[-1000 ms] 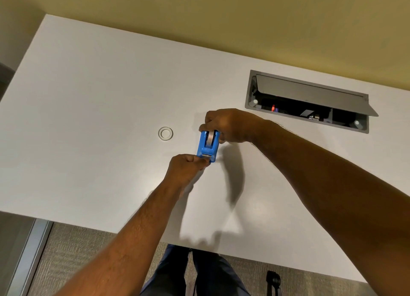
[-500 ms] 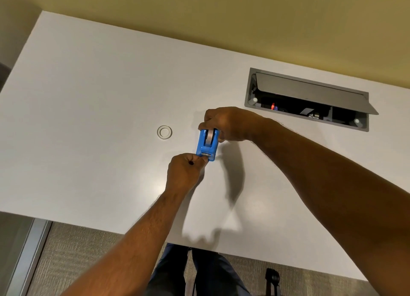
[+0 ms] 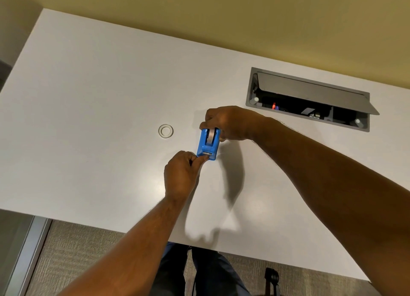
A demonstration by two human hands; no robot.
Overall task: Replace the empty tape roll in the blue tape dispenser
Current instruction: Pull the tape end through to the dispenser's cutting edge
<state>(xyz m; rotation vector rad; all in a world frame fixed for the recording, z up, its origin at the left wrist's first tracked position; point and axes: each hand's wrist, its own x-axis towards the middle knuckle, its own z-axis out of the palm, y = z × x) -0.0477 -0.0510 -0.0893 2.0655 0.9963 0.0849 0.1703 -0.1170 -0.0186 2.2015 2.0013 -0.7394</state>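
Observation:
The blue tape dispenser stands on the white table near its middle, with a tape roll seated in it. My right hand grips the dispenser's far end around the roll. My left hand is closed at the near end, thumb and fingertip pinched at the cutter edge; whether a tape end lies between them I cannot tell. An empty clear tape core lies flat on the table, a short way left of the dispenser.
A recessed grey cable box with its lid tilted open sits in the table at the back right. A yellow wall runs behind the table. The near table edge crosses below my arms, with carpet and my legs beneath.
My left hand has shifted slightly along the dispenser's near end, staying pinched at the cutter. The right hand and dispenser have stayed in place.

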